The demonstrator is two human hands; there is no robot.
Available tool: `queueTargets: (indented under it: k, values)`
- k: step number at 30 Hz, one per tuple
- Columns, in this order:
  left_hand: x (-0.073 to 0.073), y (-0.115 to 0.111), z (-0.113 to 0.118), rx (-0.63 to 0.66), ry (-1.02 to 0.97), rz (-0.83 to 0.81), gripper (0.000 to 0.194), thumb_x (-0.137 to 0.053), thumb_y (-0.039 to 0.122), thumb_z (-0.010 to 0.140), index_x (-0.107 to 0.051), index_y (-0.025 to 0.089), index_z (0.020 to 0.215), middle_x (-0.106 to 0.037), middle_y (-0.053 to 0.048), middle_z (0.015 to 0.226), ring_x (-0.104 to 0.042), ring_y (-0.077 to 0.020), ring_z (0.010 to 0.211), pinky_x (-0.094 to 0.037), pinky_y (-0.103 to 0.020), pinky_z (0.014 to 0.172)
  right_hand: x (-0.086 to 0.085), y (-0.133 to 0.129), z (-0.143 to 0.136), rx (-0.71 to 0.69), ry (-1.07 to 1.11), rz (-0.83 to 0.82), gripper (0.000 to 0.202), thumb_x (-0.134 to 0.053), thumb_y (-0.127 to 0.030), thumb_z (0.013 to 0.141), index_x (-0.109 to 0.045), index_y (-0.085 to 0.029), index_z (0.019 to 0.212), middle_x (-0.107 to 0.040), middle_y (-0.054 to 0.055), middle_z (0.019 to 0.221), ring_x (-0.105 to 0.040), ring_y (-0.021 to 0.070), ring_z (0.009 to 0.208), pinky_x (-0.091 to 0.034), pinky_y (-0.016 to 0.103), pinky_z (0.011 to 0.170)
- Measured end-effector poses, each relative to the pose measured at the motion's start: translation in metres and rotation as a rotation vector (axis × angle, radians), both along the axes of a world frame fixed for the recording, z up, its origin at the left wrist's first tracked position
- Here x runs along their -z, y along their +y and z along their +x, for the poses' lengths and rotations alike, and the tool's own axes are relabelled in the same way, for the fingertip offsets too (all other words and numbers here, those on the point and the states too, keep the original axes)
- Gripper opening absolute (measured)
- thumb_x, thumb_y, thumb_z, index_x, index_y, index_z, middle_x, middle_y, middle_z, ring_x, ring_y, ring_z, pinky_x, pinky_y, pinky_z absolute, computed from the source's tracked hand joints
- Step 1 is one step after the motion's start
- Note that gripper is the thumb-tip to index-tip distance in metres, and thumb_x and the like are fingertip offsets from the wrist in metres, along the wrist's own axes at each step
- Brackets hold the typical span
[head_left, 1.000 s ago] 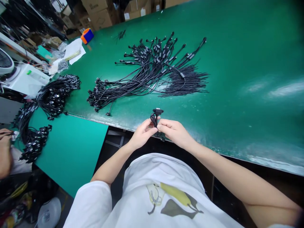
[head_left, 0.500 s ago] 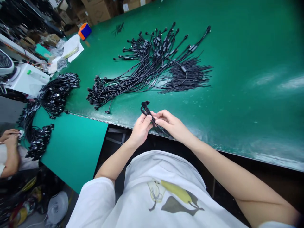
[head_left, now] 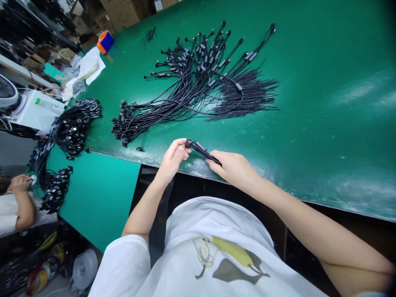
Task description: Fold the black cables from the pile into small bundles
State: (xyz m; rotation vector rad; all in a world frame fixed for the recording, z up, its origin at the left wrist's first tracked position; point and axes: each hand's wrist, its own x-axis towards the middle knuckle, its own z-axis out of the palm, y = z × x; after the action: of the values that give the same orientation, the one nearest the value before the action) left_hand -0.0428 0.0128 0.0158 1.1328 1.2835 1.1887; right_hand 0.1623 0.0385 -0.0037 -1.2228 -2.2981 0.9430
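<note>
Since half second ago, folded cable [head_left: 202, 150] swings flat, plug to 10 o'clock. My left hand [head_left: 173, 159] pinches plug end, right hand [head_left: 235, 169] clamps tail, keeping folds tight above counter [head_left: 309, 136].

cable pile [head_left: 192, 82] on table [head_left: 324, 62] | second pile [head_left: 68, 132] left of it

A factory assembly workshop: green workbench [head_left: 309, 123] strewn with cable bundles [head_left: 192, 82], stacked cardboard boxes [head_left: 120, 12] behind.

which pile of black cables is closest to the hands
The fanned-out cable pile mid-table, just beyond the left hand; the curved pile lies far left.
</note>
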Motion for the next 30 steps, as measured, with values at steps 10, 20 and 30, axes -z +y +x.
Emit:
queueTargets:
  k: [10, 20, 30]
  values:
    - [-0.038, 0.000, -0.011, 0.300, 0.452, 0.180, 0.039, -0.052, 0.042, 0.096, -0.065, 0.023, 0.128, -0.065, -0.010, 0.115, -0.059, -0.0210, 0.105, -0.047, -0.037, 0.099, -0.011, -0.001, 0.014, -0.123, 0.373, -0.529, 0.040, -0.042, -0.051, 0.093, -0.063, -0.018, 0.087, -0.047, -0.004, 0.055, -0.042, 0.0109, 0.047, -0.033, 0.024, 0.051]
    - [-0.019, 0.004, -0.014, 0.415, -0.094, 0.053, 0.040, -0.066, 0.042, 0.089, -0.066, 0.028, 0.127, -0.061, -0.009, 0.132, -0.060, -0.0247, 0.118, -0.054, -0.035, 0.094, -0.012, -0.005, 0.016, -0.244, 0.589, -0.796, 0.047, -0.050, -0.055, 0.092, -0.062, -0.013, 0.108, -0.043, -0.006, 0.058, -0.039, 0.0081, 0.043, -0.032, 0.022, 0.043]
    - [-0.017, 0.005, -0.014, 0.426, -0.062, 0.077, 0.033, -0.070, 0.039, 0.086, -0.072, 0.026, 0.117, -0.060, -0.007, 0.114, -0.063, -0.0156, 0.091, -0.055, -0.028, 0.082, -0.015, -0.004, 0.014, -0.217, 0.465, -0.667, 0.039, -0.049, -0.046, 0.092, -0.065, -0.015, 0.109, -0.052, -0.002, 0.063, -0.047, 0.0112, 0.050, -0.039, 0.024, 0.053]
